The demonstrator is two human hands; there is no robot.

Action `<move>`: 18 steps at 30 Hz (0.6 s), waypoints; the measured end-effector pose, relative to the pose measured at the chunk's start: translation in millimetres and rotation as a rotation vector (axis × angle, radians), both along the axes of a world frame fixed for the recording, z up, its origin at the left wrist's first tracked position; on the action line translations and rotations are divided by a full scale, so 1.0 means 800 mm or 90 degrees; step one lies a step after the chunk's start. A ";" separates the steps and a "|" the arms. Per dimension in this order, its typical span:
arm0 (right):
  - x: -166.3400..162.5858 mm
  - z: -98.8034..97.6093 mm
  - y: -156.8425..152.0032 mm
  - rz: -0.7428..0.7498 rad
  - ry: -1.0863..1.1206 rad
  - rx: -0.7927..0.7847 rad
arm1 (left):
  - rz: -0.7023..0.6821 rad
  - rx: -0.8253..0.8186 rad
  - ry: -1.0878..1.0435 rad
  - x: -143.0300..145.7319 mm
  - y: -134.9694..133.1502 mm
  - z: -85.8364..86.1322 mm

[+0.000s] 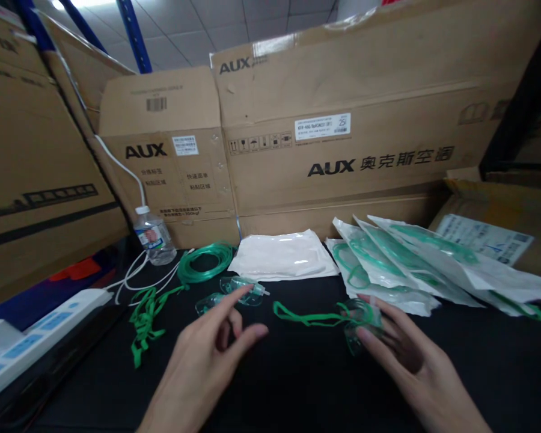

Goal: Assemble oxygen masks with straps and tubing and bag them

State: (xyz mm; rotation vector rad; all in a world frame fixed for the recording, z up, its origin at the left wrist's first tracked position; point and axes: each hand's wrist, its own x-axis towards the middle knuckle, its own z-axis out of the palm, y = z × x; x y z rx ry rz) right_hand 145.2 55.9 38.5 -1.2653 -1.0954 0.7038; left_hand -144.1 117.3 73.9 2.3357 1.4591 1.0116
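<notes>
My right hand [406, 355] grips a clear green oxygen mask [365, 314] between thumb and fingers, with its green elastic strap [304, 317] trailing left. My left hand [211, 355] has its thumb and index finger apart, the other fingers curled. Its index fingertip overlaps a clear mask [255, 294] with a pale connector, and whether it touches cannot be told. Another clear piece [206, 304] lies partly behind that hand. Farther left is a bunch of green elastic straps [146, 319], and behind it sits a coil of green tubing [206, 263].
Several white-and-clear packets [401, 258] with green items inside lean at the right. A flat white package [284, 255] lies at the back. A plastic bottle [155, 237] stands near white cables, with a power strip [40, 340] at left. Cardboard boxes [342, 198] wall the black table [297, 385].
</notes>
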 end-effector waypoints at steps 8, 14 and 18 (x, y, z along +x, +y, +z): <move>0.003 -0.021 0.005 0.083 0.112 -0.044 | 0.187 -0.130 0.329 -0.069 0.154 0.067; 0.001 -0.024 0.004 0.123 0.092 -0.053 | 0.139 -0.198 0.387 -0.069 0.216 0.032; 0.000 -0.020 0.003 0.131 0.078 -0.062 | 0.133 -0.186 0.389 -0.081 0.224 0.032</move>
